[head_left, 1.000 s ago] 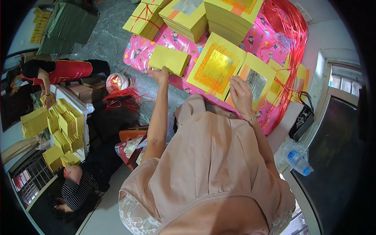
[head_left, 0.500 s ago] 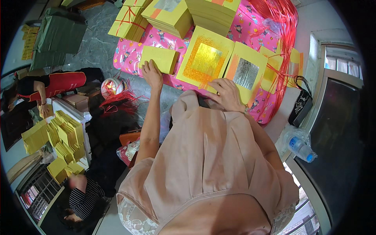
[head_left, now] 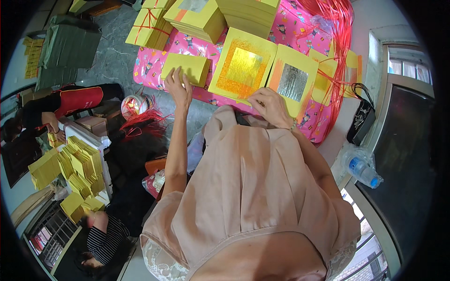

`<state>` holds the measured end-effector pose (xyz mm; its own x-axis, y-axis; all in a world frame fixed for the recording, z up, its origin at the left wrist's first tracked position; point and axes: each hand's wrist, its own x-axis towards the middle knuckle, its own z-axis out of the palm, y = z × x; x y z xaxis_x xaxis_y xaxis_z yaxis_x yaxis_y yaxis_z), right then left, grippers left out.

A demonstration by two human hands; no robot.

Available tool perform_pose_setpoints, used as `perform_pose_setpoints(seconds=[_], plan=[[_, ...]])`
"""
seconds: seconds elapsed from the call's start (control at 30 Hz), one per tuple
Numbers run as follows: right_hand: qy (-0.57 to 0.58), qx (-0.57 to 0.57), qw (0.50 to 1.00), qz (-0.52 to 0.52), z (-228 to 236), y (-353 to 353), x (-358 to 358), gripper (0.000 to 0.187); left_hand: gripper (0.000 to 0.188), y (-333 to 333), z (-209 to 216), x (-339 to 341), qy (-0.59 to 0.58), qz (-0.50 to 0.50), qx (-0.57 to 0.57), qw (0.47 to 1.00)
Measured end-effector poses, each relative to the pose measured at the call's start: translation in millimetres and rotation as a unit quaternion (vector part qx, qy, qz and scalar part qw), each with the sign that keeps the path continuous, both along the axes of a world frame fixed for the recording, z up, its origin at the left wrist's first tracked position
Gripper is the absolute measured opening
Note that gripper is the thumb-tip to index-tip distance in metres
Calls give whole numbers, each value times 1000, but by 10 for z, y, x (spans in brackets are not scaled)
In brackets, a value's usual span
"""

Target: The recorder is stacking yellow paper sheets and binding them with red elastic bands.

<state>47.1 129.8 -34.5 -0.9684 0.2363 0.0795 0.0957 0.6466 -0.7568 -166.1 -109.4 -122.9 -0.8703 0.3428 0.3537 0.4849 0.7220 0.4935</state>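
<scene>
My left hand (head_left: 179,90) is at the near edge of a small stack of folded yellow paper (head_left: 185,68), its fingers apart and bent over the edge. My right hand (head_left: 273,107) has its fingers pinched together at the near right corner of a yellow paper sheet with a gold foil square and orange print (head_left: 241,67). The fingertips partly hide that corner. Just right of it lies a yellow paper stack with a silver foil square (head_left: 292,83) and an orange band.
Taller yellow paper stacks (head_left: 251,14) and a red-tied bundle (head_left: 149,29) stand farther back on the pink tablecloth (head_left: 145,65). Red plastic strands (head_left: 338,61) hang at right. Two people work at left beside folded yellow paper (head_left: 79,161). A plastic bottle (head_left: 361,169) is at right.
My left hand has lifted its fingers slightly from the small stack. My right hand's fingers have drawn together at the gold-foil sheet's corner. The whole view has shifted a little.
</scene>
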Motion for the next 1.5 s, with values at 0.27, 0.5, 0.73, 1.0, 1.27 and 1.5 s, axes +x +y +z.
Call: perform_pose_setpoints(seconds=[0.27, 0.5, 0.73, 1.0, 1.27, 1.5], plan=[[-30, -25, 999, -3, -14, 39, -13, 16, 15, 413, 778, 447, -195, -296, 121, 927], [-62, -35, 997, -10, 1, 49, -18, 19, 20, 482, 695, 540, -142, -347, 24, 927], [-21, -72, 997, -32, -40, 20, -24, 21, 19, 483, 661, 540, -157, -344, 32, 925], [-54, -80, 994, -41, -14, 40, -15, 23, 17, 576, 785, 523, -106, -344, 0, 933], [-61, -36, 997, 4, 151, 66, -14, 27, 17, 653, 782, 396, -124, -363, -19, 923], [0, 29, 1000, 6, 59, 36, -44, 38, 22, 710, 814, 350, -173, -362, -17, 916]])
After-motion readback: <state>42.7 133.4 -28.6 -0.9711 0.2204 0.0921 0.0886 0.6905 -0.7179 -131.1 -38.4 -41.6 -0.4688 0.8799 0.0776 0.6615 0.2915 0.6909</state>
